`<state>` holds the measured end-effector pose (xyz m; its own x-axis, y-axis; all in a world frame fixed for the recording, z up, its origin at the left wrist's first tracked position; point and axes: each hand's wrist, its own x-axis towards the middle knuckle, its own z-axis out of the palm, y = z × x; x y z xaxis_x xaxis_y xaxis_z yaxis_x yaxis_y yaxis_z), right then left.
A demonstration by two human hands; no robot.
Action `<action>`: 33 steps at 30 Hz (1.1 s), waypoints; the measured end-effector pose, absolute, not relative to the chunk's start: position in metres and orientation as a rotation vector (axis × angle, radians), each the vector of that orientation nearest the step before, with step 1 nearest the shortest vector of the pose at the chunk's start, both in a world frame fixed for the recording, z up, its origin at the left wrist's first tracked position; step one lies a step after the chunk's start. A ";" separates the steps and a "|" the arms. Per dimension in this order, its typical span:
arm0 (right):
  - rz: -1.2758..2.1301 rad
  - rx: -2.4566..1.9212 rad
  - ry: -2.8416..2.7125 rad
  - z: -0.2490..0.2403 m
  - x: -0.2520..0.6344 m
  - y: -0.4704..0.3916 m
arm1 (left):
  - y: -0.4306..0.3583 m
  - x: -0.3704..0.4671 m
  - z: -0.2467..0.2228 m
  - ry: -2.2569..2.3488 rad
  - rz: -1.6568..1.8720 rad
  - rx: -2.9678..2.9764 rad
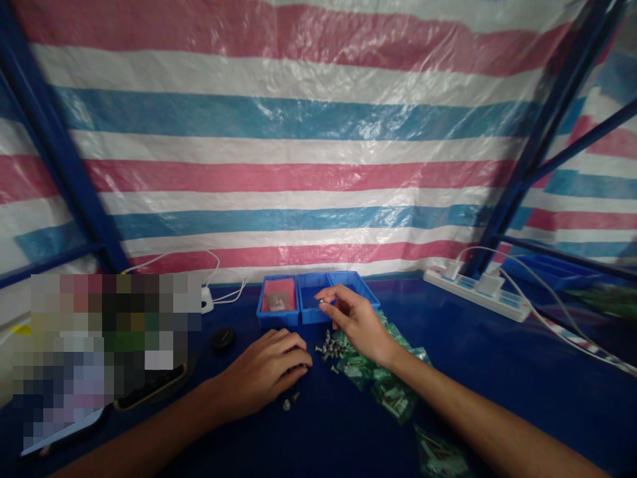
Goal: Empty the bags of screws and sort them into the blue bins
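My right hand [355, 323] is raised in front of the blue divided bin [312, 312], thumb and forefinger pinched on a small shiny screw [322, 301]. Low over the blue table, my left hand [273, 364] has its fingers curled together, and what lies under them is mostly hidden. Between the hands is a loose pile of metal screws [328, 346], with one stray screw [334, 370] nearer me. Two more pieces, including a round-headed screw [286, 403], lie below my left hand. Green-tinted plastic bags [395, 398] of hardware lie under and beside my right forearm.
A smaller blue bin [261, 317] with a pink lining and a small bag stands at the left. A white power strip [478, 295] with cables lies at the back right. A round black object [222, 339] sits left of my hand. Striped sheeting [298, 172] hangs behind.
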<state>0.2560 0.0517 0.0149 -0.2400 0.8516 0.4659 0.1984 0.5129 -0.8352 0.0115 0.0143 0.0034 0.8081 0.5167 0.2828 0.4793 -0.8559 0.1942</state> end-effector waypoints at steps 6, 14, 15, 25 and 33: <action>0.827 -0.869 -1.739 0.016 0.257 0.051 | 0.015 0.012 0.003 0.792 0.501 2.875; 0.832 -0.877 -1.739 0.017 0.257 0.052 | 0.015 0.011 0.003 0.764 0.507 2.867; 0.845 -0.871 -1.730 0.017 0.257 0.052 | 0.015 0.011 0.003 0.766 0.510 2.859; 0.916 -0.847 -1.684 0.019 0.255 0.051 | 0.016 0.010 0.001 0.752 0.572 2.815; 0.915 -0.861 -1.690 0.021 0.255 0.051 | 0.013 0.008 0.008 0.828 0.665 2.685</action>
<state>0.2552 0.0508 0.0211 -0.2574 0.8695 0.4217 0.1216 0.4620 -0.8785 0.0079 0.0130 0.0077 0.7340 0.5825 0.3492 0.4669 -0.8062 0.3634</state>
